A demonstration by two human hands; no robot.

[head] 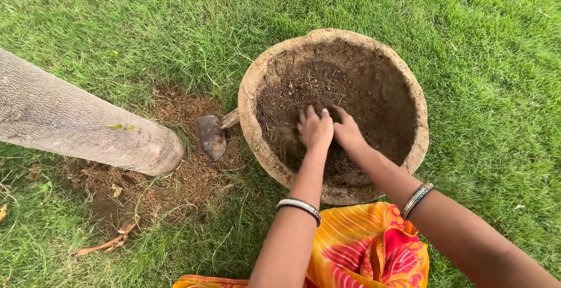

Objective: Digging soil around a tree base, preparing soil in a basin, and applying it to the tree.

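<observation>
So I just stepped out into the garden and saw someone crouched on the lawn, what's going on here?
A person is working both bare hands into the soil inside a wide clay pot that sits on the grass. The left hand and the right hand are side by side, fingers pushed into the dirt. A small trowel lies beside the pot on a bare earth patch at the foot of a tree trunk.
</observation>
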